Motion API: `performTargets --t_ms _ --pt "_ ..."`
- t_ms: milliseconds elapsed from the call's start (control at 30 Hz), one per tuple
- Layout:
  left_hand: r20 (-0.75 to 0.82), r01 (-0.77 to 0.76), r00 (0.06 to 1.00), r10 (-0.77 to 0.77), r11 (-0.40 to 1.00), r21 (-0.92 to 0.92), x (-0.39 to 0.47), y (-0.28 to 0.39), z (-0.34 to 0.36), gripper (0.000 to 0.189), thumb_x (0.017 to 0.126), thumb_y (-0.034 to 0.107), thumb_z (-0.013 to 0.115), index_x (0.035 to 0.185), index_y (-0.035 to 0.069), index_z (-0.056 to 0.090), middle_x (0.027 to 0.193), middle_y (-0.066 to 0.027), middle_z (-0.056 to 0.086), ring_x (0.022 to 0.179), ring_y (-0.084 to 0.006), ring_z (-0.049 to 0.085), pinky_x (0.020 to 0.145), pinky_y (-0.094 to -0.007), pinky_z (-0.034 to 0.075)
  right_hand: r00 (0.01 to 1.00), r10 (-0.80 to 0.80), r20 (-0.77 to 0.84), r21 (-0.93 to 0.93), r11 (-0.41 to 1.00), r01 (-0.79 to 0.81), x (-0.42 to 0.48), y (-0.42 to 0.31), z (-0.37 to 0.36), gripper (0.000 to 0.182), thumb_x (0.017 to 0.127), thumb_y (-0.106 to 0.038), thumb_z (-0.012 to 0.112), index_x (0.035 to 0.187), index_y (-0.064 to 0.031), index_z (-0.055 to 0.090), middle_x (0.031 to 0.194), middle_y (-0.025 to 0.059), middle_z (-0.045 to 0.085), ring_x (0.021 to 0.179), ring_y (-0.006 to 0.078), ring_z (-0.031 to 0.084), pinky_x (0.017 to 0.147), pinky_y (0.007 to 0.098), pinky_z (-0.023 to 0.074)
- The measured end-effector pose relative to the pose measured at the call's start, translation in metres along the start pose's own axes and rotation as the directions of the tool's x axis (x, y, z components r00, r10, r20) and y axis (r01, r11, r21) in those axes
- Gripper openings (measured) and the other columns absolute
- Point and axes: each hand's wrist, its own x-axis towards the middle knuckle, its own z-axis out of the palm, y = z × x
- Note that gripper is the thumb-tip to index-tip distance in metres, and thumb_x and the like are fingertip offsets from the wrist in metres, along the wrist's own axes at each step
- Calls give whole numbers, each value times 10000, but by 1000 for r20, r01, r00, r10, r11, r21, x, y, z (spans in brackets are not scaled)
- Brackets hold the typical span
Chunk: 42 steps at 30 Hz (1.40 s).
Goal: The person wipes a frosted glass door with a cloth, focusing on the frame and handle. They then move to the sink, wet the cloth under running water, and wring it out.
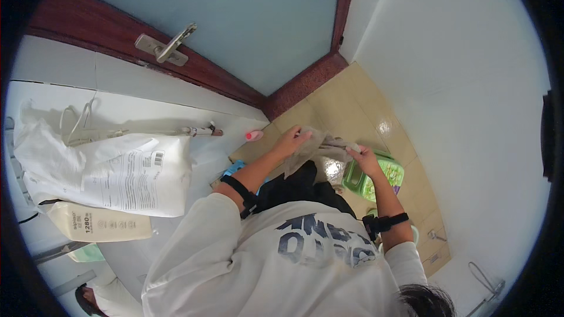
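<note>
A thin, greyish, see-through plastic bag or sheet (328, 144) is stretched between my two hands in front of my dark trousers. My left hand (294, 140) pinches its left end, and part of it hangs down below those fingers. The other end is bunched between the fingertips of my right hand (362, 158). Beneath my right forearm, on the floor, stands a green plastic bin (351, 175) with a printed side; the forearm hides part of it.
A frosted-glass door (246, 17) with a metal lever handle (169, 46) is ahead. To the left sit a large white package (132, 176) and a cream tissue pack (101, 222). A pink bottle (254, 135) stands by the wall. A white wall (476, 97) rises at right.
</note>
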Motion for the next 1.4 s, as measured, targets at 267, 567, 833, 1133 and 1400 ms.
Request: performTargets --t_ms 267,567,833,1133,1400 --pt "-118 7 992 53 888 459 24 -63 -64 647 659 338 627 1120 -10 337 985 -142 482 827 -210 508 703 -289 410 987 48 152 -180 983 -21 38 -77 47 310 829 -294 426 825 -5 536 705 -12 519 651 74 440 623 237 377" --pt "246 -254 929 275 961 -112 30 6 -40 593 670 183 626 1133 -26 321 1078 -156 443 912 -223 487 772 -306 391 969 53 241 63 996 -71 80 -111 86 345 807 -348 446 846 -20 544 732 16 528 694 100 466 645 249 391" --pt "187 68 977 -101 983 173 76 -2 -65 422 658 164 623 1010 0 456 888 -117 547 787 -191 527 699 -278 408 964 217 152 325 910 -257 150 -40 52 248 760 -229 537 923 -42 525 786 18 544 712 99 505 636 226 402" --pt "-278 -18 947 160 892 452 138 87 -112 272 650 64 579 919 68 541 915 -94 534 806 -228 519 723 -286 403 948 -292 -127 230 921 314 215 -53 89 478 734 -119 519 1159 -51 312 1084 118 389 901 193 453 693 266 408" --pt "116 -285 732 671 147 947 314 161 -101 182 646 63 530 804 116 604 940 -54 512 840 -231 472 706 -343 388 697 -645 -313 193 676 712 376 -149 50 458 669 -110 528 1084 -5 366 1155 192 336 1029 350 334 870 370 284"
